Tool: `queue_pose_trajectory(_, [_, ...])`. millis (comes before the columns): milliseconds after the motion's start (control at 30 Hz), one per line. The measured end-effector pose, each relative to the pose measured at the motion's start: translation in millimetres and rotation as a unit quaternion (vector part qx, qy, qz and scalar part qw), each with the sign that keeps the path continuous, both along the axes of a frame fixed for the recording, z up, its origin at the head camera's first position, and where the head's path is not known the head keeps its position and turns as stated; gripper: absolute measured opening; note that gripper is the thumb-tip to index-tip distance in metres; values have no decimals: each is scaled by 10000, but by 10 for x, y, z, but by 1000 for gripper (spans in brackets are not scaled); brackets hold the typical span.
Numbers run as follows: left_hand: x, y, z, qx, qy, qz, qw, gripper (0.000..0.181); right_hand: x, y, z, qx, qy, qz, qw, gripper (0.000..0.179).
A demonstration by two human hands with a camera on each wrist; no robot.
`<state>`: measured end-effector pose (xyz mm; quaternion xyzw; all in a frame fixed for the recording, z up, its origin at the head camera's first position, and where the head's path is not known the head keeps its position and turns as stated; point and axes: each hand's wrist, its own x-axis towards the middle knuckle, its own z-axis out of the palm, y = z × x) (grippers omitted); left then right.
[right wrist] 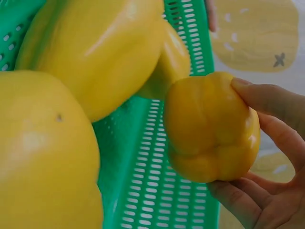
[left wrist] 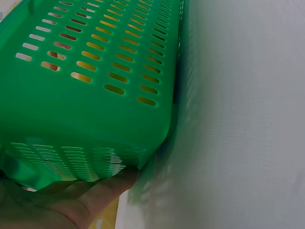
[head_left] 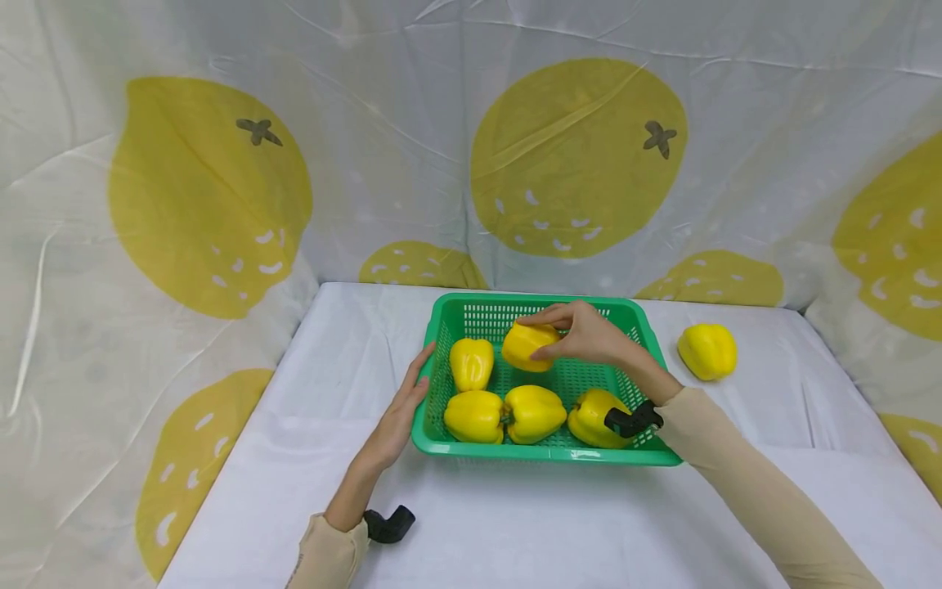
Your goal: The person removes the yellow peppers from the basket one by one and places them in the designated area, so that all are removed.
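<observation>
My right hand holds a yellow bell pepper inside the green plastic basket. In the right wrist view, the thumb and fingers of the right hand grip the sides of that bell pepper, over the slotted basket floor. Below and to the left, several more yellow bell peppers lie in the basket. My left hand rests against the basket's left side. Seen from the left wrist, the fingers of the left hand extend along the slotted end wall, fairly straight.
One yellow bell pepper lies on the white-covered table, right of the basket. A light curtain printed with large lemons hangs behind and at both sides. Black wrist mounts are strapped at both sleeves.
</observation>
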<state>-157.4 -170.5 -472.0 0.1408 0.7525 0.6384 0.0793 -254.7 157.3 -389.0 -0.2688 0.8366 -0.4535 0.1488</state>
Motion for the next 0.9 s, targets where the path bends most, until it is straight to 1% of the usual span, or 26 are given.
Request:
queue_pose_trajectory(167, [-7, 8, 4, -42, -12, -19, 10000, 53, 49, 188, 124, -29, -102, -255, 9996, 55])
queue_pose_trajectory(367, [-12, -3, -12, -33, 10, -23, 10000, 53, 125, 513, 280, 185, 15, -750, 9970, 59])
queue_pose_trajectory(467, [-15, -6, -19, -29, 23, -38, 10000, 53, 188, 685, 369, 303, 101, -1112, 9933, 59])
queue_pose_trajectory(667, [-9, 0, 0, -40, 94, -91, 9999, 52, 329, 1034, 509, 388, 291, -1573, 9864, 59])
queue_pose_trajectory(767, [-4, 1, 5, -23, 89, -104, 9999, 53, 375, 1204, 532, 593, 412, -1872, 9797, 59])
queue_pose_trajectory(900, [-1, -1, 5, -20, 64, -85, 9999, 52, 416, 1415, 529, 784, 451, -2264, 9698, 61])
